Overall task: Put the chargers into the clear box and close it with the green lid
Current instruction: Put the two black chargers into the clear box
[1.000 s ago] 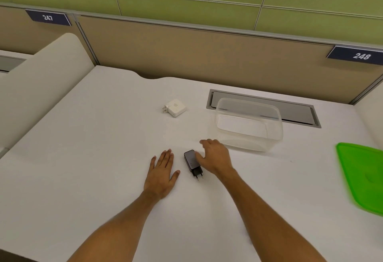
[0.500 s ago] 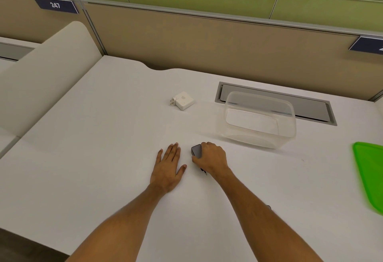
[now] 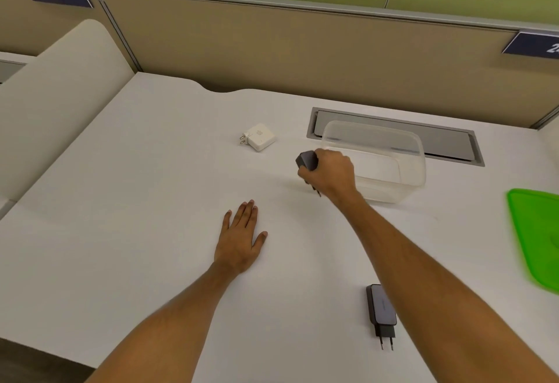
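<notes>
My right hand [image 3: 331, 172] is closed around a dark charger [image 3: 307, 160], held above the table just left of the clear box [image 3: 408, 155]. The box stands open and holds nothing. My left hand [image 3: 240, 239] lies flat on the white table, palm down, fingers together. A white charger [image 3: 260, 137] rests on the table to the left of the box. A second dark charger [image 3: 380, 311] lies near the front edge, partly behind my right forearm. The green lid [image 3: 535, 237] lies flat at the right edge, partly cut off.
A grey cable hatch [image 3: 447, 140] is set into the table behind the box. A beige partition [image 3: 272, 49] runs along the back, and a curved white divider [image 3: 54, 95] closes off the left side.
My right hand closed on the dark charger, lifted it off the table and carried it away from me toward the box. The view shifted, so the second dark charger near the front edge now shows.
</notes>
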### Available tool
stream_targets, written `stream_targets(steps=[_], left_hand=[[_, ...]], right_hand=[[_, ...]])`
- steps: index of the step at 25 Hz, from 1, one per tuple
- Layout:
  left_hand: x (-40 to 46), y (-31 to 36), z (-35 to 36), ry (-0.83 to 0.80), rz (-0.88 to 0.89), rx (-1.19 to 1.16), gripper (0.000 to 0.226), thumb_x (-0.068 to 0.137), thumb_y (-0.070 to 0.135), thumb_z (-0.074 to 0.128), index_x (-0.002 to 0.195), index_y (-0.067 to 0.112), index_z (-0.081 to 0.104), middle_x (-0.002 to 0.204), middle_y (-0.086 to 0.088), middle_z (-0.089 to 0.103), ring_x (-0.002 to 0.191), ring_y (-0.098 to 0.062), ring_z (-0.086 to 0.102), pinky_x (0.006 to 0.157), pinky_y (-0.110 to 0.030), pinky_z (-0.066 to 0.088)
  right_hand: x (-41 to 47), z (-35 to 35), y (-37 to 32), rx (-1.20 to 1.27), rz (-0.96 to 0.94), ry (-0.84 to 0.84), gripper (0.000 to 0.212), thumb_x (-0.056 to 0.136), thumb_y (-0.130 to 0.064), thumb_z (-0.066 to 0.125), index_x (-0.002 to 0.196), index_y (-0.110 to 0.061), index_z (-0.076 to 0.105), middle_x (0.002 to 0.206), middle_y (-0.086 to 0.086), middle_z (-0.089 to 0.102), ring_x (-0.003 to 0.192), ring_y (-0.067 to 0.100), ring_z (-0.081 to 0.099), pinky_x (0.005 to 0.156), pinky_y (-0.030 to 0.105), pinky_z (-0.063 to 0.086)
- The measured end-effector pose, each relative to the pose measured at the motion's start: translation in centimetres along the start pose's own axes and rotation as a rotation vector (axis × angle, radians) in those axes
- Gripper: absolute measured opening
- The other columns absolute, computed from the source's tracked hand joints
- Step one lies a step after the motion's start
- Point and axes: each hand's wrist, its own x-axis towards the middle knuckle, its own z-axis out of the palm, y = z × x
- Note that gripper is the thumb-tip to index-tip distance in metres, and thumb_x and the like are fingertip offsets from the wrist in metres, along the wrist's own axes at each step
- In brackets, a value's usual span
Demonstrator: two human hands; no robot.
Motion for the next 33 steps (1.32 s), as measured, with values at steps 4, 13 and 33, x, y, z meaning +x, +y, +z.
stream_targets(steps=[4,13,33], left_hand=[[-0.1,0.0,-0.1,0.010,0.012,-0.029,0.073,0.090,0.054,0.008,0.150,0.013,0.005,0.161,0.000,0.001,0.146,-0.010,-0.006,0.120,-0.040,-0.004],[-0.1,0.0,-0.1,-0.002,0.008,-0.007,0.073,0.091,0.054,0.007,0.150,0.013,0.005,0.161,0.000,0.002,0.147,-0.011,-0.005,0.120,-0.040,-0.003],[0.0,-0.2,0.1,0.024,0.015,-0.023,0.071,0.092,0.054,0.011,0.150,0.013,0.006,0.161,0.000,0.005,0.146,-0.010,-0.004,0.120,-0.039,-0.002]], right_hand=[[2.4,-2.6,1.7,0.111,0.095,0.147,0.021,0.067,-0.037,0.064,0.067,-0.017,0.060,0.059,-0.002,0.062,0.053,0.019,0.052,0.046,0.020,0.030],[4.9,-2.5,7.0,-0.086,0.296,0.000,0.025,0.076,-0.033,0.066,0.069,-0.012,0.053,0.062,0.002,0.058,0.054,0.023,0.051,0.053,0.023,0.037],[5.5,-1.4,8.6,-0.279,0.320,-0.141,0.025,0.082,-0.020,0.066,0.103,-0.007,0.061,0.097,0.013,0.068,0.084,0.031,0.062,0.061,0.031,0.040]])
